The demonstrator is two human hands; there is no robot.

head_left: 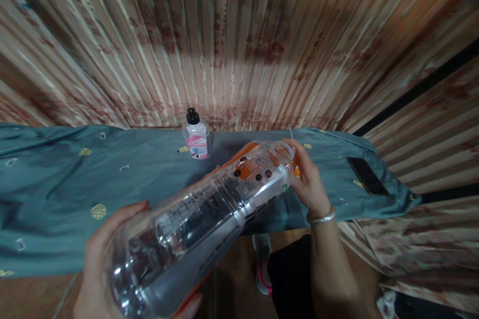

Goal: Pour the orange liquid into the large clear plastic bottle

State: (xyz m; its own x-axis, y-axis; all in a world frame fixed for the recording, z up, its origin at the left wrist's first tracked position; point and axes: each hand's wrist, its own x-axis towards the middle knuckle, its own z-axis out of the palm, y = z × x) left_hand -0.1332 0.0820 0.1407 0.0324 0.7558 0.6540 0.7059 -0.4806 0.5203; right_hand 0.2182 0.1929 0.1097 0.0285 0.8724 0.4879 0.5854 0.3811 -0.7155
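A large clear plastic bottle [202,219] with an orange-and-white label lies tilted, base toward me and neck pointing away to the right. My left hand [99,259] wraps round its base from below. At the neck end, my right hand [309,184], a silver bangle on the wrist, is closed around the mouth of the bottle. A thin stick or straw [290,132] rises just above the fingers; whether they pinch it I cannot tell. A small clear bottle with a black cap and pink label [196,137] stands upright behind on the cloth.
A teal cloth with gold dots [56,179] covers a low surface across the view. A dark phone [368,177] lies on its right end. Striped curtains [239,45] hang behind. Below, my foot in a grey-and-pink shoe [262,259] rests on the brown floor.
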